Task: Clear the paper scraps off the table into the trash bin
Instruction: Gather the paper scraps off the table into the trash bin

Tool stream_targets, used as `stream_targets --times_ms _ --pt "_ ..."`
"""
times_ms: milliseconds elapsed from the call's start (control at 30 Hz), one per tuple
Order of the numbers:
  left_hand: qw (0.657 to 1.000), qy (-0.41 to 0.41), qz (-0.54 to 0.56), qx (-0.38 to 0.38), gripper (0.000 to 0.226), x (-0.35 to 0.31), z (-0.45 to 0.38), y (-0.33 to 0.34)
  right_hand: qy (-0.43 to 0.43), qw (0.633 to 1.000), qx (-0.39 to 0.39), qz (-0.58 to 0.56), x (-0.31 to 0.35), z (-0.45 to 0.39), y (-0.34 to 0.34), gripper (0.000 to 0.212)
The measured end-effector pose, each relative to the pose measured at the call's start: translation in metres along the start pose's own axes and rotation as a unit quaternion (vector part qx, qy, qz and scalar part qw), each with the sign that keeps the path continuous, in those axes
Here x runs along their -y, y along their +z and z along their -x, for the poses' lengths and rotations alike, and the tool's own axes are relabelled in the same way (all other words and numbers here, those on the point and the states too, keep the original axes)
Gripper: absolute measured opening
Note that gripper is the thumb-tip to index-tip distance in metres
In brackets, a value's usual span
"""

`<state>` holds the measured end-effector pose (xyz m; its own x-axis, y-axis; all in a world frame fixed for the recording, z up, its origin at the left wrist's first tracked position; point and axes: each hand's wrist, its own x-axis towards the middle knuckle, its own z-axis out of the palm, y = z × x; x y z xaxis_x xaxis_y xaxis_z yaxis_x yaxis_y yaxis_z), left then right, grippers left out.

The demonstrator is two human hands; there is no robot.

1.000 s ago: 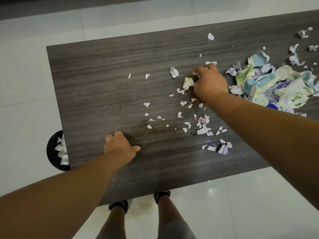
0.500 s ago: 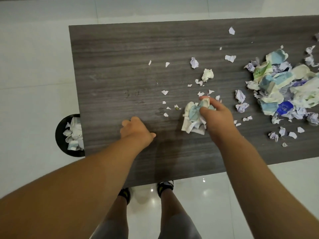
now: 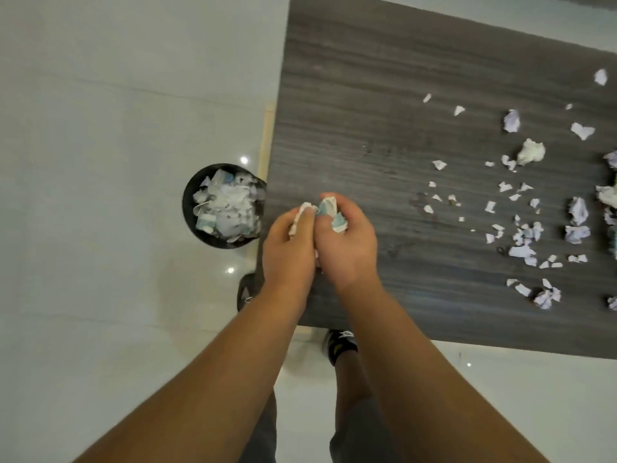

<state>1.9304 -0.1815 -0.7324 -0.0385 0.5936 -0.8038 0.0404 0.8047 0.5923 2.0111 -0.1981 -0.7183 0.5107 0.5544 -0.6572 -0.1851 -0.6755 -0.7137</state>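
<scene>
My left hand (image 3: 288,248) and my right hand (image 3: 345,247) are pressed together over the left end of the dark wood table (image 3: 367,95), both closed around a bunch of white and teal paper scraps (image 3: 329,210) that pokes out above the fingers. The round black trash bin (image 3: 190,202) stands on the floor just left of the table's edge, partly filled with scraps. Several loose white scraps (image 3: 521,233) and crumpled balls (image 3: 531,152) lie scattered on the right half of the table.
White glossy floor tiles (image 3: 100,128) surround the table. My feet in dark sandals (image 3: 340,345) stand below the table's near edge. More crumpled paper (image 3: 607,195) sits at the far right edge of the view.
My right hand carried a grabbed bunch of scraps leftward across the table. My left hand lifted off the tabletop and joined it on the bunch. The view swung left, bringing the bin closer.
</scene>
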Motion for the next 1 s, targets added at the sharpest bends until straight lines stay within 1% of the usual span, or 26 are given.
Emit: stream_targets --times_ms 67,100,167,233,300,367,500,567,633,667,733,767,800,833,900,933,1000 --pt "0.999 0.011 0.017 -0.037 0.022 -0.005 -0.012 -0.03 -0.015 0.999 0.03 0.037 0.004 0.005 0.037 0.011" --pt "0.998 0.011 0.018 -0.063 0.023 -0.008 -0.02 -0.046 -0.018 0.997 0.049 0.052 0.005 0.006 0.058 0.012" --pt "0.993 0.0 0.013 -0.118 0.027 -0.012 -0.036 -0.077 -0.011 0.995 0.078 0.068 0.005 0.009 0.097 0.027" --pt "0.986 -0.012 0.004 -0.165 0.032 -0.01 -0.055 -0.104 -0.002 0.992 0.098 0.085 -0.002 0.008 0.133 0.032" --pt "0.981 -0.026 -0.014 -0.193 0.037 -0.003 -0.076 -0.131 0.018 0.988 0.108 0.114 -0.018 0.001 0.167 0.033" --pt "0.977 -0.036 -0.038 -0.205 0.04 0.008 -0.103 -0.154 0.035 0.982 0.101 0.152 -0.034 -0.012 0.197 0.037" --pt "0.97 -0.042 -0.124 -0.206 0.038 0.029 -0.168 -0.183 0.069 0.971 0.081 0.212 -0.067 -0.054 0.245 0.037" --pt "0.964 -0.021 -0.187 -0.187 0.037 0.037 -0.201 -0.189 0.089 0.958 0.075 0.264 -0.079 -0.078 0.262 0.038" --pt "0.962 0.012 -0.219 -0.163 0.035 0.043 -0.229 -0.187 0.09 0.929 0.093 0.346 -0.084 -0.103 0.274 0.036" --pt "0.962 0.024 -0.222 -0.155 0.032 0.045 -0.241 -0.184 0.09 0.911 0.109 0.388 -0.08 -0.114 0.28 0.034" --pt "0.964 0.028 -0.215 -0.156 0.032 0.047 -0.258 -0.176 0.036 0.859 0.15 0.488 -0.075 -0.131 0.286 0.033" --pt "0.965 0.021 -0.203 -0.163 0.035 0.047 -0.265 -0.173 0.024 0.839 0.166 0.517 -0.071 -0.139 0.289 0.035" --pt "0.968 0.013 -0.186 -0.17 0.037 0.047 -0.272 -0.169 0.014 0.83 0.172 0.531 -0.067 -0.147 0.292 0.039" --pt "0.969 0.007 -0.172 -0.176 0.041 0.046 -0.277 -0.165 0.024 0.837 0.16 0.522 -0.063 -0.155 0.292 0.042" --pt "0.971 -0.002 -0.156 -0.179 0.046 0.044 -0.284 -0.162 0.036 0.833 0.147 0.532 -0.055 -0.165 0.291 0.048" --pt "0.973 -0.004 -0.153 -0.172 0.047 0.044 -0.285 -0.163 0.039 0.824 0.151 0.544 -0.052 -0.168 0.288 0.05" --pt "0.978 -0.013 -0.163 -0.133 0.05 0.044 -0.283 -0.166 0.013 0.82 0.141 0.554 -0.053 -0.169 0.28 0.05"
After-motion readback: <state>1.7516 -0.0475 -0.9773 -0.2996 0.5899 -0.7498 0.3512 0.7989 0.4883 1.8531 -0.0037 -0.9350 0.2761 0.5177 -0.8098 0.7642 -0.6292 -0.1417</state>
